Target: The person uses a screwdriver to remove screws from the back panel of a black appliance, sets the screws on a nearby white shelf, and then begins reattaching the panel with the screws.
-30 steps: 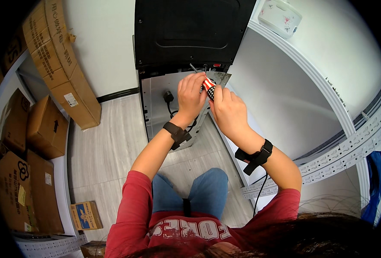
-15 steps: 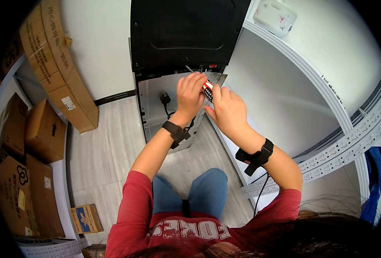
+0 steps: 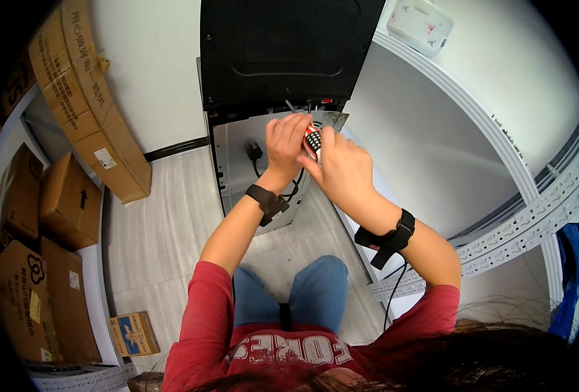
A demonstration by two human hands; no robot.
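Both my hands are at a screwdriver (image 3: 313, 140) with a red and white handle and a black dotted grip. My left hand (image 3: 285, 145) is closed round its far end, where a thin metal shaft shows beyond the fingers. My right hand (image 3: 345, 168) pinches the near end of the handle between thumb and fingers. The shaft points up and left toward the seam of a tall appliance (image 3: 283, 52), between its black upper panel and a silver metal plate (image 3: 232, 153). My fingers hide part of the handle, and I cannot make out what the tip touches.
A black plug (image 3: 255, 152) and cable hang against the silver plate. Left stands a tall cardboard carton (image 3: 116, 140), with a shelf of brown boxes (image 3: 71, 202) nearer. A small box (image 3: 134, 333) lies on the floor. On the right is a white metal shelf frame (image 3: 498, 242).
My right hand has turned on the handle, its thumb moving left and up toward my left hand. The dotted grip shows more fully now. My left hand keeps its hold.
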